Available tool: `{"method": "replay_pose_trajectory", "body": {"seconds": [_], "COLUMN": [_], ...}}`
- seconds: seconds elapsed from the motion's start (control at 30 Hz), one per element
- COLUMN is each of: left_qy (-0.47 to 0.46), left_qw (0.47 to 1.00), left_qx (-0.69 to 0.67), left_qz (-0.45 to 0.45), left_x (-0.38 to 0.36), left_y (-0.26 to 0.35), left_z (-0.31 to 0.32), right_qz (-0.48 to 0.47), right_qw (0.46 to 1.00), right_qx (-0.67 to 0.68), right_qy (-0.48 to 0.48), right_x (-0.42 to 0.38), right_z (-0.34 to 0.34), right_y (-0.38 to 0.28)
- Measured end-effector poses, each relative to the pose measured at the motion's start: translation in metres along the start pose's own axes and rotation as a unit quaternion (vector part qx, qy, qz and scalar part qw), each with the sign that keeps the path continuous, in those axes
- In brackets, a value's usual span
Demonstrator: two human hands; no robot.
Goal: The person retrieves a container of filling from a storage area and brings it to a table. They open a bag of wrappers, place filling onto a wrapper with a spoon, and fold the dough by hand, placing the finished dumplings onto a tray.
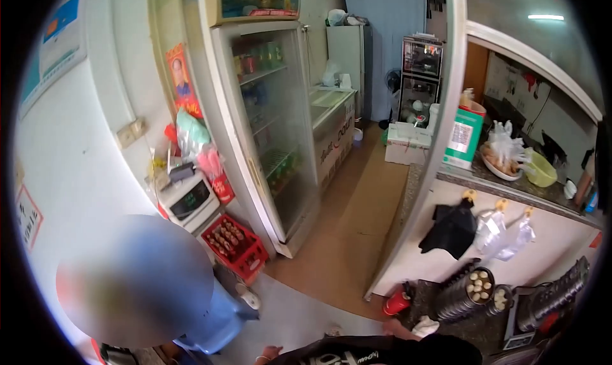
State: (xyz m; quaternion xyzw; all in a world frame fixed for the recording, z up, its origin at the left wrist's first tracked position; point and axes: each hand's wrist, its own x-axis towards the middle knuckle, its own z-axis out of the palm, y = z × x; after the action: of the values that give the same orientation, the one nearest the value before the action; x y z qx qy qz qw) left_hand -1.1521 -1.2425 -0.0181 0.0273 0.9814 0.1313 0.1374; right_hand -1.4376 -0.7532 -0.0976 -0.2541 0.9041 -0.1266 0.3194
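Observation:
My left hand (272, 351) is low at the bottom edge, beside my black shirt (344, 353), with a band at the wrist. Small and partly cut off, its fingers show little detail. My right hand (396, 329) appears at the front of my shirt, right beside a crumpled white cloth (426, 327); its fingers are hard to separate, so I cannot tell whether it grips the cloth. Just beyond it stands a red canister (398, 300). Steamer trays (451, 304) are stacked to the right, the top one holding several pale buns (479, 284).
A blurred person sits at left near a blue plastic stool (223, 323). Ahead stand a red bottle crate (234, 247), a glass-door fridge (268, 129) and a chest freezer (335, 132). Plastic bags (491, 230) hang below the counter window. An arm (588, 174) shows at far right.

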Motion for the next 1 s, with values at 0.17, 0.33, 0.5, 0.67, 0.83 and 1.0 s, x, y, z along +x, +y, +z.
{"method": "replay_pose_trajectory", "body": {"seconds": [0.17, 0.33, 0.5, 0.67, 0.83, 1.0], "left_qy": [-0.035, -0.036, -0.113, -0.071, -0.023, -0.044], "left_qw": [0.872, 0.820, 0.889, 0.960, 0.868, 0.885], "left_qx": [-0.348, -0.380, -0.289, 0.147, -0.486, -0.456], "left_qz": [-0.342, -0.427, -0.337, 0.226, -0.101, -0.083], "left_x": [0.070, 0.190, 0.378, 0.627, 0.915, 1.151], "left_y": [-0.077, -0.155, -0.257, -0.335, -0.293, -0.229], "left_z": [-0.066, -0.115, -0.183, -0.271, -0.352, -0.395], "right_qz": [-0.187, -0.080, 0.008, 0.111, 0.270, 0.120], "right_qw": [0.956, 0.919, 0.885, 0.965, 0.672, 0.967], "right_qx": [-0.178, 0.374, 0.447, 0.233, 0.678, 0.219], "right_qy": [0.143, 0.100, 0.127, 0.047, 0.128, 0.059], "right_x": [0.203, 0.405, 0.421, 0.475, 0.513, 0.582], "right_z": [-0.167, -0.254, -0.380, -0.394, -0.399, -0.428], "right_y": [-0.054, -0.067, -0.116, -0.003, 0.056, 0.131]}}
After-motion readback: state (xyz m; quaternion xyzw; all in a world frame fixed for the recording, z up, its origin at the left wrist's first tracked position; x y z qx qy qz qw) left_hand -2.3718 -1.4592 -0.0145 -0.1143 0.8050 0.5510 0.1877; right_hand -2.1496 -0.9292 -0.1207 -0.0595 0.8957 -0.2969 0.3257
